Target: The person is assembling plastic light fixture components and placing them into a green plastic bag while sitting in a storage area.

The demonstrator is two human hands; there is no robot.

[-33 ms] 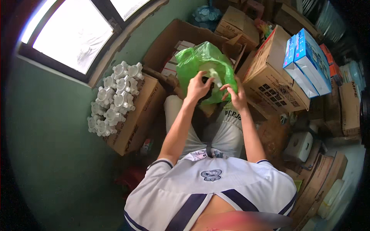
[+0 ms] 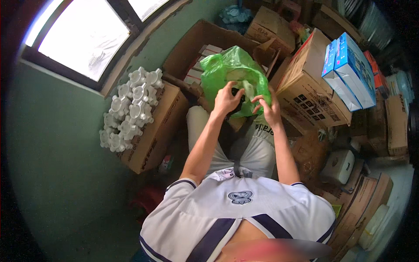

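Since the earlier frame, the left hand point(image 2: 226, 99), the right hand point(image 2: 269, 111) and the green plastic bag point(image 2: 233, 61) shift slightly toward 3 o'clock in my feed; the view itself also slips a little. The pale piece point(image 2: 248, 89) appears a touch more upright.

Reference: I centre the clock face on the bag, with 12 o'clock at the top of the picture.

Bag: located ahead of the wearer's light trousers point(image 2: 257, 148), which lie at 6 o'clock. Its mouth opens toward the wearer.

Pale piece: located at the bag's mouth, between the two hands.

Left hand: at 7 o'clock, thumb and forefinger curled with their tips apart, beside the piece. I cannot tell whether they touch it.

Right hand: at 5 o'clock, against the bag's edge, fingers bent toward the piece's lower end. I cannot tell whether they grip film or piece.

Surroundings: at 10 o'clock, an open carton point(image 2: 187, 48) contains small white boxes point(image 2: 211, 50). Near 8 o'clock, white moulded fittings point(image 2: 140, 92) stand clustered on a low cardboard box point(image 2: 163, 120). At 3 o'clock, blue-and-white packages point(image 2: 349, 70) rest against a large printed carton point(image 2: 305, 87).
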